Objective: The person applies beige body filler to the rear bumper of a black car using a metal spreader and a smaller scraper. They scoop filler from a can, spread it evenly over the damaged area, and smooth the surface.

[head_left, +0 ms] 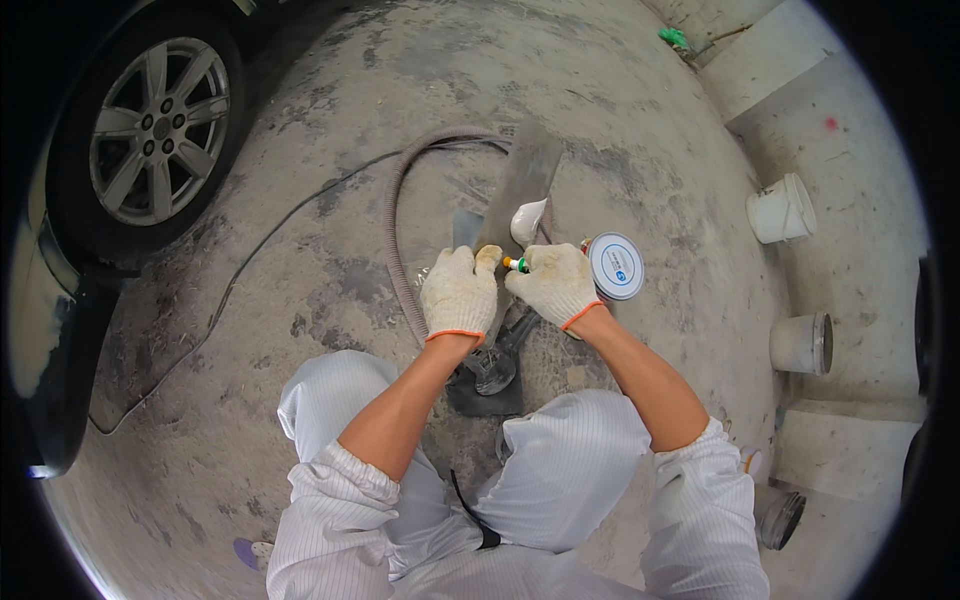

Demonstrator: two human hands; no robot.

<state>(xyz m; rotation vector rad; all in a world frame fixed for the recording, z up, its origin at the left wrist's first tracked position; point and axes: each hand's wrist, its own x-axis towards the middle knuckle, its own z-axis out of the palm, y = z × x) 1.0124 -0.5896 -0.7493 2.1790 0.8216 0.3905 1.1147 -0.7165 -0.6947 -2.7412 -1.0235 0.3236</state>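
Observation:
My left hand [458, 292], in a white knit glove with an orange cuff, is closed on the near end of a long grey board [530, 165]. A small blue-grey blade [466, 227] sticks out beyond its fingers; its grip is hidden. On the board lies a blob of white putty [526, 222]. My right hand [556, 282], gloved alike, is closed round a small tube [521, 265] with green and an orange-yellow tip, most of it hidden. That tip points at my left thumb. Just right of this hand stands a round tin [615, 266] with a white and blue lid.
A ribbed hose [394, 235] and a dark cable [270, 225] curve over the concrete floor. Between my knees lies a dark tool [490, 370], partly covered. A car wheel [160, 130] stands at the far left. White buckets [780, 210] [800, 343] line the right wall.

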